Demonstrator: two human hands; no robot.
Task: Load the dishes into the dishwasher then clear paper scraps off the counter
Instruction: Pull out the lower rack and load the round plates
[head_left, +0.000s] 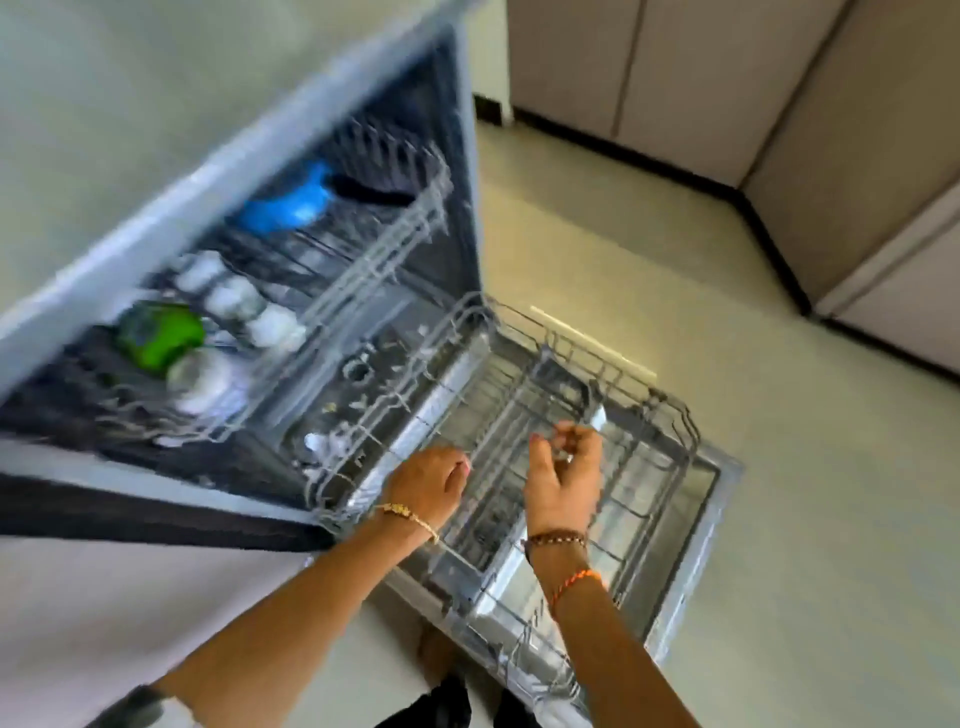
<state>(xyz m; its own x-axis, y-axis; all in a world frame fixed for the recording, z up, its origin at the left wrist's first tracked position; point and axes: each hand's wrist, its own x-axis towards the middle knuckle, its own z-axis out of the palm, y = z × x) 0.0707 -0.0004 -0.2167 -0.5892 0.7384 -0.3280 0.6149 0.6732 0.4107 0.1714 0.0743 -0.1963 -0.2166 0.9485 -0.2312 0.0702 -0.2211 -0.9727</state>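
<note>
The dishwasher stands open, with its lower rack (649, 467) pulled out over the lowered door (722, 499). The upper rack (384, 249) carries a blue bowl (291, 205), a green cup (161, 335) and several white cups (228, 299). My left hand (428, 480) hovers over the left part of the lower rack with its fingers curled under; whether they hold a wire is hidden. My right hand (566, 467) is above the middle of that rack, its fingers loosely curled and nothing plainly in it. The view is blurred.
The pale counter front (104, 130) fills the upper left. Beige cabinets (727, 78) with a dark plinth line the far right wall. Open floor (805, 519) lies right of the door. My feet (452, 701) are near the door's front corner.
</note>
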